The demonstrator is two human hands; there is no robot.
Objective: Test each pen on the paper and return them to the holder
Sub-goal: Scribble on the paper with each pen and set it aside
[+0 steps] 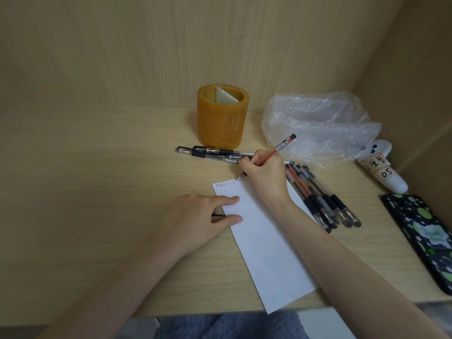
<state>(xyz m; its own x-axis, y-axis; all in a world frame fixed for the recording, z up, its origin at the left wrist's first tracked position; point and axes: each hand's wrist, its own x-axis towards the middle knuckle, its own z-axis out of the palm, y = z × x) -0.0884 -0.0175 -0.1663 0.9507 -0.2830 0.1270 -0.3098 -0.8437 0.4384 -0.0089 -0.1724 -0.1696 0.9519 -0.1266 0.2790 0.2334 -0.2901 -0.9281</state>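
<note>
In mid-frame the red pen [281, 146] was gripped by the right hand [265, 174] and tried on the paper [264, 241], held down by the flat left hand [195, 216]; the holder [221, 118] above should be reached next.

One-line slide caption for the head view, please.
Right hand tests a red pen at the top edge of the paper while the left hand presses it flat; the orange holder stands behind.

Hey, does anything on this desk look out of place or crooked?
Nothing spilled or broken. The paper lies skewed, its near corner poking past the desk edge. The holder holds no pens; a left bunch lies loose before it, a right bunch beside the paper.
</note>
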